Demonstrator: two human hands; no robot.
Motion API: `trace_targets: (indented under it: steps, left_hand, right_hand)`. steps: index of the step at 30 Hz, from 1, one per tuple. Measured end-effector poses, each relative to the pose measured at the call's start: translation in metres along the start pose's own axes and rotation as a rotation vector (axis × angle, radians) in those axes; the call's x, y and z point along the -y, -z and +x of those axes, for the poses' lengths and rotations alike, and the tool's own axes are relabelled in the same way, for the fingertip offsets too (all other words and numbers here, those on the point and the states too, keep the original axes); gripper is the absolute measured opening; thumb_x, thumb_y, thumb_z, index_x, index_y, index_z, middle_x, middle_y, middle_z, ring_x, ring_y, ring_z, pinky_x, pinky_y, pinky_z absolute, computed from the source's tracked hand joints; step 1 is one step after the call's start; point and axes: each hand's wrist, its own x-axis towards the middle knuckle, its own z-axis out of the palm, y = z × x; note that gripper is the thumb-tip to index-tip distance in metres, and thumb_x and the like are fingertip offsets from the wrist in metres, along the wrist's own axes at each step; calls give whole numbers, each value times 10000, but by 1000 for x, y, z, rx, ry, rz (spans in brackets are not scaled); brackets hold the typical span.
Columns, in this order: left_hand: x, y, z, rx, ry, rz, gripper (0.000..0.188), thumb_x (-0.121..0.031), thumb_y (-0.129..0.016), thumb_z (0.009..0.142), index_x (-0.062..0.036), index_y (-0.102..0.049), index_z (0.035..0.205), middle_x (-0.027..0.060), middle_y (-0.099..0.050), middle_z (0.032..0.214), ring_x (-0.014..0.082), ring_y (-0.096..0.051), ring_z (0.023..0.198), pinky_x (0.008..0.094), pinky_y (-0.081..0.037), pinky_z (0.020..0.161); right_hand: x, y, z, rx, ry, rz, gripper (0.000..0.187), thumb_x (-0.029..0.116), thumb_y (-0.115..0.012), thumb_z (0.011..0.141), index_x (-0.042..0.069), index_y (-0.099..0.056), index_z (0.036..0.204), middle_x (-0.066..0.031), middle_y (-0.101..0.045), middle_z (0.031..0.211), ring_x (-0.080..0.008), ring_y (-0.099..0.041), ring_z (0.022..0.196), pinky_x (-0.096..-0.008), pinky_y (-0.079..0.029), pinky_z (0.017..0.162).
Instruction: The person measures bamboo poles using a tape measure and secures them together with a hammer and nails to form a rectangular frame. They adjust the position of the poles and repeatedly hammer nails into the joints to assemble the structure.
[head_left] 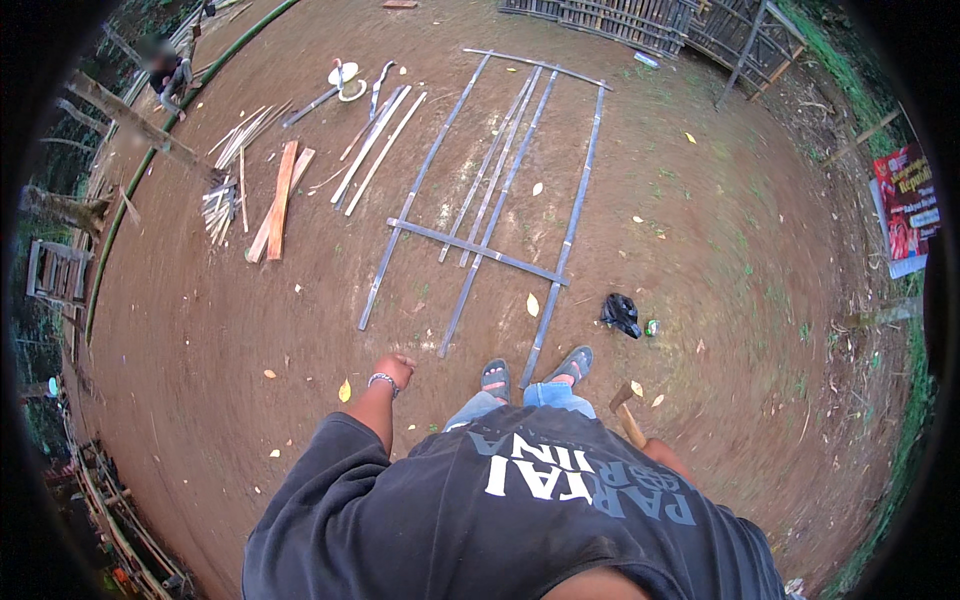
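My left hand [399,372], with a bracelet at the wrist, hangs over the bare soil with its fingers curled in and nothing seen in them. Low on the right, my right hand [664,457] grips the wooden handle of a hatchet [628,420]; my shirt partly covers that hand. In front of my feet lies a bamboo frame on the ground. Its long poles [572,222] run away from me, with one crosspiece [480,252] over them nearby and another [535,70] at the far end.
Left of the frame lie wooden boards [283,200], pale strips [385,150] and a pile of short pieces [218,212]. A black plastic bag [621,314] rests right of the frame. A person [172,78] sits far left beside a long green pole [150,160]. Bamboo fencing [610,22] stands behind.
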Motion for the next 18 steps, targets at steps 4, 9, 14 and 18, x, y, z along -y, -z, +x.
trace_targets:
  steps: [4,9,14,18]
  left_hand:
    - [14,2,-14,44,101,-97,163,-206,-694,800,-153,-797,914,115,-743,943,260,-710,893,353,-541,838]
    - [4,11,-38,29,206,-76,151,-234,-730,772,-145,-796,875,98,-751,931,251,-713,859,353,-544,816]
    - [38,-9,-43,75,196,-19,219,-314,-753,771,-115,-786,856,116,-746,935,262,-711,871,366,-540,821]
    - [22,-6,-47,29,266,18,270,-362,-734,803,-108,-784,881,122,-745,945,261,-708,887,369,-531,835]
  right_hand:
    - [18,9,1,60,15,0,435,375,-797,738,-51,-729,798,-137,-734,786,-226,-703,663,-370,-556,656]
    - [17,12,3,72,70,107,376,299,-785,774,-70,-720,802,-145,-729,771,-220,-694,621,-353,-563,606]
    - [20,12,8,108,50,128,324,272,-769,801,-48,-719,801,-133,-720,749,-198,-684,602,-344,-559,586]
    - [30,17,-3,98,43,0,304,274,-756,819,-27,-716,803,-118,-712,735,-196,-674,592,-355,-552,566]
